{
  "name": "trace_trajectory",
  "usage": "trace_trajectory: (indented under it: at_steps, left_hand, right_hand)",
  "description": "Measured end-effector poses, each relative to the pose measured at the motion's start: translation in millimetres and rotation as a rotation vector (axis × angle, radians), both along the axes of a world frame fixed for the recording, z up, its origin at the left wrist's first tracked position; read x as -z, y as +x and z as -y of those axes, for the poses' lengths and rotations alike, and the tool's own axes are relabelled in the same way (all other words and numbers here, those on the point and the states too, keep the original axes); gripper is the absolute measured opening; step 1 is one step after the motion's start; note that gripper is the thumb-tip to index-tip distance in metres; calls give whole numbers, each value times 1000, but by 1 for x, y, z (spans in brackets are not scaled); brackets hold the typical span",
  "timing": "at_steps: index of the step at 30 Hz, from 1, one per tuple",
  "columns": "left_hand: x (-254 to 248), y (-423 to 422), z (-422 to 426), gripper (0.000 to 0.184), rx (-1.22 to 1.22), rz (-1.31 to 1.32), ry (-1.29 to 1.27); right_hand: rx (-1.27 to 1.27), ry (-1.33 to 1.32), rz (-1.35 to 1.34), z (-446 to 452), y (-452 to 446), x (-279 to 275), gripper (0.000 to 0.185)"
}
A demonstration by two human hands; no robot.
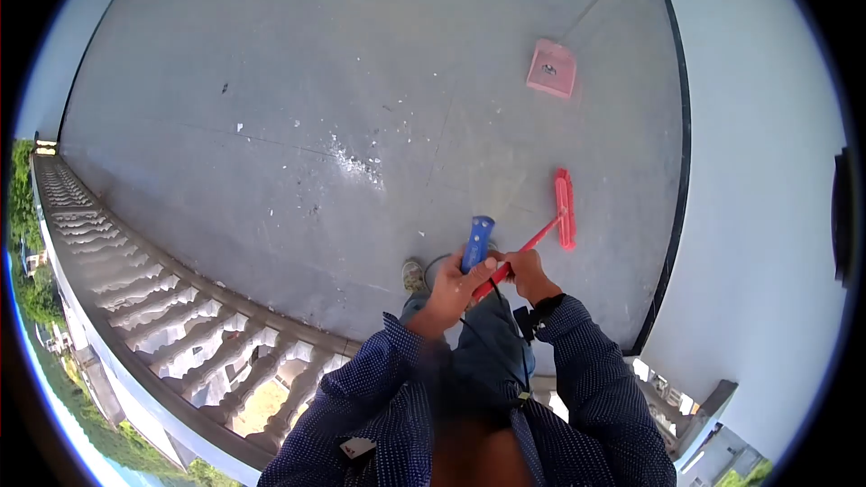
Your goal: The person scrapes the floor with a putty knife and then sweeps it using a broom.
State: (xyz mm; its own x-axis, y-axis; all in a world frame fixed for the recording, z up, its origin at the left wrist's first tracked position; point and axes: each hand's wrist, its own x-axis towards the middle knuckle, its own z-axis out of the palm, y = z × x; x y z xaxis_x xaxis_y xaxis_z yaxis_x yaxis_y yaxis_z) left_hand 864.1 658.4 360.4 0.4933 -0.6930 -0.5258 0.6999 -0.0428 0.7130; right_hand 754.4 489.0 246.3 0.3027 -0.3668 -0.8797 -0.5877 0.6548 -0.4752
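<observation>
My left hand (448, 292) is closed around a blue oblong device (476, 243) with pale round marks on its upper face. What the device is, I cannot make out. A dark cable (511, 323) hangs near both hands. Close beside it, my right hand (530, 275) has its fingers wrapped round the red handle of a broom (565, 209). The broom's red head rests on the floor to the upper right of my hands, and the handle slants down-left past my left thumb. The grip on the handle is partly hidden.
White debris (356, 167) and small scraps lie scattered on the grey floor (271, 54). A pink long-handled dustpan (552, 69) sits farther off, with something small in it. A balustrade (171, 298) curves along the left; a pale wall (749, 153) stands on the right.
</observation>
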Motion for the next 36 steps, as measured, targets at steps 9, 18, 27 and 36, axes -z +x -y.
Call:
trace_trajectory:
  at_steps: [9, 18, 27, 36]
  left_hand:
    - [-1, 42, -19, 29, -233, 2, -284]
    - [-28, 60, 9, 24, -97, 103, -174]
    - [-58, 37, 37, 24, 27, 213, -175]
    - [-62, 11, 43, 20, 155, 301, -301]
  right_hand:
    - [233, 134, 300, -26, 25, -23, 21]
    - [25, -68, -113, -50, -208, 43, 29]
    - [-28, -129, 41, -108, -182, 38, 29]
    - [-623, -267, 244, -56, -176, 17, 35]
